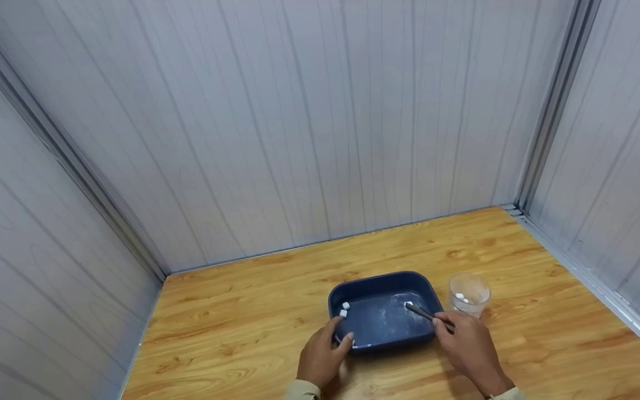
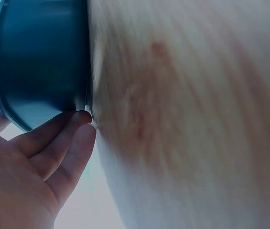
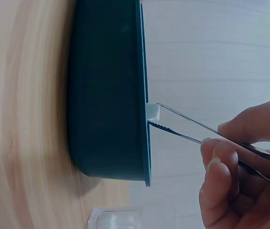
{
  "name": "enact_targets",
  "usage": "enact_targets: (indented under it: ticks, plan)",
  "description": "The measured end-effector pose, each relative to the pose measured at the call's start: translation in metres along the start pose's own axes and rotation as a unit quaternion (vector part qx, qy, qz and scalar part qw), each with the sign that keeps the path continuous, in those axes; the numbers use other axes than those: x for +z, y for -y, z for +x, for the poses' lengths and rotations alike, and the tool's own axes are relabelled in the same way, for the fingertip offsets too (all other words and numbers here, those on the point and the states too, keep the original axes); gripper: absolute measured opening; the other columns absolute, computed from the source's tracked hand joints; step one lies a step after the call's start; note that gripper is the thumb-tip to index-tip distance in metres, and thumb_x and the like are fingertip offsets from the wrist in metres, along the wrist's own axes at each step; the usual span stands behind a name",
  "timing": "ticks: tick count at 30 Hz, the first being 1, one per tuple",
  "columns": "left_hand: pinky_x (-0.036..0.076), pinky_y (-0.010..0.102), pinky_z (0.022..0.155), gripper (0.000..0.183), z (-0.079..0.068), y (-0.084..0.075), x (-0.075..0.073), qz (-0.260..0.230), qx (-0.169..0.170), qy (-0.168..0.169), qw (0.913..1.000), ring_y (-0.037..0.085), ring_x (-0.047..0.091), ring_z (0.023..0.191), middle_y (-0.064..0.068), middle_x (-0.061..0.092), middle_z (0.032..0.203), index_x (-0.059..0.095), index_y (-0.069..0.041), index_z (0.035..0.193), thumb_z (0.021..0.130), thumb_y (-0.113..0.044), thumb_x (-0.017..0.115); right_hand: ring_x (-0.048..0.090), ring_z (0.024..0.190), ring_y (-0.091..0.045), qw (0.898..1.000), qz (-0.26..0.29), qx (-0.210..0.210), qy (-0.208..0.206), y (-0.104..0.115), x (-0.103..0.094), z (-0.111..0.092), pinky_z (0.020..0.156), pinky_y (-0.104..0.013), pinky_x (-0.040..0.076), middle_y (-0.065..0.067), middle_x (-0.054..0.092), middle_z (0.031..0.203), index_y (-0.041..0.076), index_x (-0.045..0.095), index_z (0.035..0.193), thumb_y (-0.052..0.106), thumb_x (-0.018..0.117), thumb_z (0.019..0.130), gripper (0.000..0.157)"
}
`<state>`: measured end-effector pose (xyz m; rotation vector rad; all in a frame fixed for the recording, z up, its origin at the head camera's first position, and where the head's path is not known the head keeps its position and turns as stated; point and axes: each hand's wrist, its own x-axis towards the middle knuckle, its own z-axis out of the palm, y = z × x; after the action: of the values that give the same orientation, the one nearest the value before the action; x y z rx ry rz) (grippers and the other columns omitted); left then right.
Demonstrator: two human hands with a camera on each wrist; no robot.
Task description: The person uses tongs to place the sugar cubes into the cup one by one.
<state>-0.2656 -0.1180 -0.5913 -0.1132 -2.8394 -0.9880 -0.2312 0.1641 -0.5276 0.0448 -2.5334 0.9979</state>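
A dark blue rectangular dish (image 1: pixel 384 319) stands on the wooden table. My left hand (image 1: pixel 321 355) grips its near left corner; in the left wrist view, fingers (image 2: pixel 70 157) press against the outer wall. My right hand (image 1: pixel 467 344) pinches metal tweezers (image 1: pixel 423 313) over the right part of the dish. Between the tweezers' tips sits a small white cube (image 3: pixel 152 111), showing just above the rim in the right wrist view. More white cubes (image 1: pixel 345 306) lie at the dish's left end, with bits of white partly hidden near my left thumb.
A clear cup (image 1: pixel 469 293) with a few white cubes inside stands just right of the dish, close to my right hand. Pale panelled walls (image 1: pixel 309 122) enclose the wooden table (image 1: pixel 231 328) at the back and both sides.
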Motion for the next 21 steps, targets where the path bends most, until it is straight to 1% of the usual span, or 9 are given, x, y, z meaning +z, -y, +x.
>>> enact_targets:
  ticks: [4,6,9,13,16,21]
  plan:
    - [0.045,0.044,0.087,0.063,0.001,0.000,-0.001,-0.003,-0.011,0.010,0.9999,0.019,0.057,0.106,-0.001,0.062,0.115,0.055,-0.027,0.128,0.081,-0.070,0.047,0.062,0.079,-0.016,1.000,0.000,0.013,0.005,-0.001,-0.003,0.001,0.066,-0.035,0.050,-0.005,0.069,0.087,0.007,0.073,0.091,0.013,0.067,0.083,0.011]
    - [0.045,0.044,0.086,0.063,0.001,0.000,-0.001,-0.005,-0.011,0.010,0.9999,0.019,0.057,0.105,-0.002,0.062,0.114,0.055,-0.027,0.127,0.081,-0.070,0.047,0.062,0.080,-0.016,1.000,-0.001,0.018,0.007,-0.002,-0.006,0.002,0.067,-0.036,0.050,-0.006,0.068,0.088,0.008,0.073,0.091,0.013,0.067,0.083,0.012]
    - [0.045,0.044,0.086,0.057,0.001,0.000,-0.001,-0.004,-0.010,0.009,0.9999,0.018,0.058,0.104,-0.003,0.062,0.114,0.055,-0.028,0.127,0.083,-0.064,0.051,0.062,0.081,-0.017,1.000,-0.004,0.025,0.007,-0.003,-0.010,0.004,0.069,-0.038,0.049,-0.005,0.068,0.089,0.008,0.073,0.091,0.015,0.066,0.084,0.012]
    - [0.045,0.044,0.087,0.050,0.002,0.000,-0.001,-0.003,-0.013,0.008,0.9999,0.018,0.057,0.106,-0.002,0.062,0.115,0.055,-0.028,0.127,0.085,-0.056,0.055,0.062,0.080,-0.019,1.000,-0.002,0.010,-0.015,-0.006,-0.013,0.005,0.068,-0.041,0.049,-0.005,0.069,0.088,0.008,0.074,0.090,0.013,0.068,0.083,0.011]
    - [0.045,0.044,0.086,0.050,0.002,0.000,-0.001,-0.001,-0.013,0.008,0.9999,0.018,0.058,0.105,-0.002,0.062,0.114,0.055,-0.027,0.127,0.085,-0.055,0.056,0.062,0.076,-0.019,0.999,0.000,-0.005,-0.035,-0.009,-0.015,0.006,0.065,-0.042,0.048,-0.004,0.069,0.085,0.008,0.074,0.089,0.011,0.069,0.081,0.010]
    - [0.046,0.044,0.082,0.048,0.000,0.000,-0.001,0.006,0.000,0.000,1.0000,0.020,0.059,0.100,-0.002,0.063,0.110,0.056,-0.026,0.126,0.086,-0.052,0.057,0.060,0.069,-0.015,0.999,-0.002,0.011,-0.032,-0.013,-0.019,0.008,0.061,-0.037,0.047,-0.002,0.068,0.080,0.007,0.074,0.089,0.012,0.069,0.081,0.011]
